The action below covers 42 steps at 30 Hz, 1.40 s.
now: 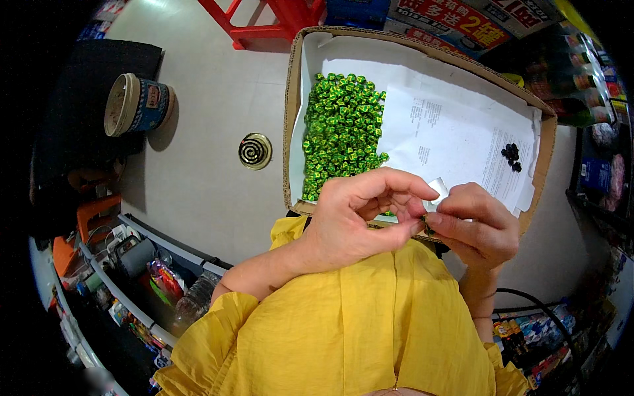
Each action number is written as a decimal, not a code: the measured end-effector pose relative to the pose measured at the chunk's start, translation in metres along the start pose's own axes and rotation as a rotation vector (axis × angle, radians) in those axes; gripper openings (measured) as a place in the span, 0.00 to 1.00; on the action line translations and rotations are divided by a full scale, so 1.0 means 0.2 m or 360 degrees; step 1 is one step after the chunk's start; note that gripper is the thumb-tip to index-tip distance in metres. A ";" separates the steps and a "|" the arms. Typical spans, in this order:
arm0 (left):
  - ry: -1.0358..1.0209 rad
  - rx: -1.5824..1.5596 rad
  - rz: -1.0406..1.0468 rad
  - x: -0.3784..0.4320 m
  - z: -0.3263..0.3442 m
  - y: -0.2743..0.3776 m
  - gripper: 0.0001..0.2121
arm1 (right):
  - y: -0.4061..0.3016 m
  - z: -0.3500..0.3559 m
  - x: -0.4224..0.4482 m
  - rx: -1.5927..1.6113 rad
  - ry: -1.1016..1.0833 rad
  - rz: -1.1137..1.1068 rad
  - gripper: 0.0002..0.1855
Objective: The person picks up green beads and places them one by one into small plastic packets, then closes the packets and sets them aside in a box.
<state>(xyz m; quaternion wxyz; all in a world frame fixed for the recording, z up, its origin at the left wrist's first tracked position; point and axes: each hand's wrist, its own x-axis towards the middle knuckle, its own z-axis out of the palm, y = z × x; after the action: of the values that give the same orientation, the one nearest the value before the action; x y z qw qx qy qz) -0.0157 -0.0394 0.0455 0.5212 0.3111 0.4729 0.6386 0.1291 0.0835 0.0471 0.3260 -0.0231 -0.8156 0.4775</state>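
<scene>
Between my two hands is a small square foil wrapper (439, 190), its pale side up and a bit of green showing lower down. My left hand (359, 210) pinches its left side with thumb and fingertips. From the right, my right hand (478, 222) grips the other side; whether a piece lies inside is hidden by the fingers. Beneath both hands sits a shallow cardboard box (288, 114) lined with white paper. Many green-and-gold foil-wrapped pieces (342, 123) fill its left part. A few dark unwrapped pieces (511, 156) lie on a printed sheet (455, 131) at the right.
On the floor, left of the box, a mosquito coil (254, 151) rests in a round metal holder. Farther left stands a plastic bucket (141, 105). A red plastic stool (267, 32) is behind the box. Bottles (584, 89) and packaged goods line the right side.
</scene>
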 end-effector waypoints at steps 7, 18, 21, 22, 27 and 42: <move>-0.0040 -0.0307 -0.0277 0.01 -0.01 0.01 0.09 | -0.05 0.01 -0.01 -0.0750 -0.0059 -0.0336 0.13; -0.0120 0.0169 0.0514 0.06 -0.01 -0.06 0.05 | 0.02 0.10 -0.04 -0.0164 0.0436 -0.0153 0.08; -0.0081 0.0453 0.0865 0.10 -0.01 -0.09 0.06 | 0.04 0.17 -0.06 0.0075 0.0640 0.0015 0.08; -0.0045 0.0553 0.1000 0.11 -0.01 -0.10 0.06 | 0.05 0.19 -0.06 0.0181 0.0698 0.0014 0.08; 0.0092 0.0897 0.1220 0.12 0.00 -0.09 0.07 | 0.02 0.18 -0.04 -0.0273 0.0644 0.0037 0.08; 0.0070 0.0772 0.1268 0.12 -0.05 -0.16 0.12 | -0.07 0.19 -0.04 0.1407 0.0760 0.1190 0.04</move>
<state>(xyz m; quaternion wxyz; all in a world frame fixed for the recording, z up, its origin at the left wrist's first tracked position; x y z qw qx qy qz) -0.0196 -0.0190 0.0099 0.1374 0.5677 0.4634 0.6665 0.1191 0.0441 0.0423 0.2888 -0.2758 -0.3823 0.8333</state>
